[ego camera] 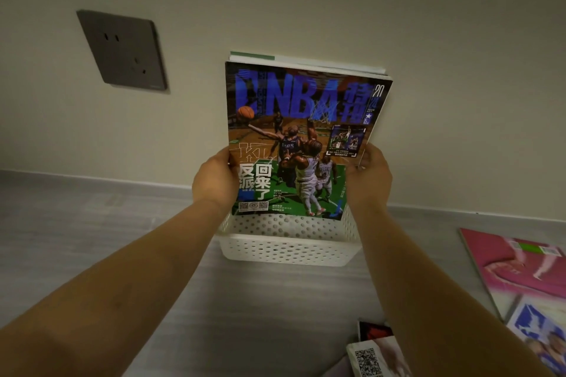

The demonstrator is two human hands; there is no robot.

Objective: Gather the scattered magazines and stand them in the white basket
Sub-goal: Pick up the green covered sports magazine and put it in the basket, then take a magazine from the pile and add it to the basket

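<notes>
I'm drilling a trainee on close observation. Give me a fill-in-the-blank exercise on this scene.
1. Both hands, left hand and right hand, hold a basketball magazine with the big letters ____ on its cover.
2. Its lower edge goes into a white ____ with holes in its walls.
3. The grey socket plate is on the ____.
4. A pink magazine lies on the ____.

Missing words: NBA; basket; wall; floor
</notes>
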